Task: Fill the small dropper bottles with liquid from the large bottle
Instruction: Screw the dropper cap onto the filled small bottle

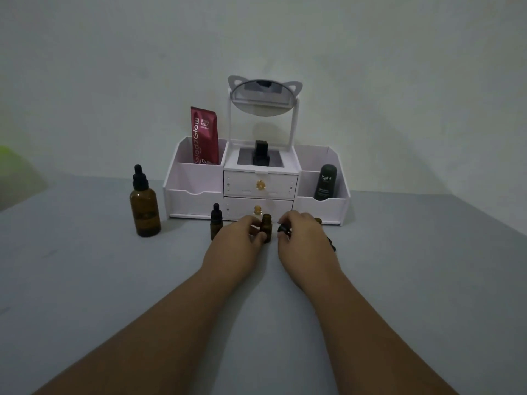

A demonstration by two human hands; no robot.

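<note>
- While our left hand [236, 238] pinches the small uncapped amber glass bottle [267, 227], upright on the grey desk [85, 280] just in front of the white plastic cosmetic organiser [196, 178], our right hand [302, 238] holds a black dropper cap [283, 230] in a narrow fingertip grip, just beside the bottle's neck.
- Another small amber bottle with black dropper top [216, 220] stands capped in front of the organiser, toward its left.
- Off the organiser's left end stands the large amber glass bottle with black dropper [144, 203], long axis vertical, well apart from both hands.
- Our left hand is nearer to it, but occupied; we judge one grip must free up before that leftward reach.
</note>
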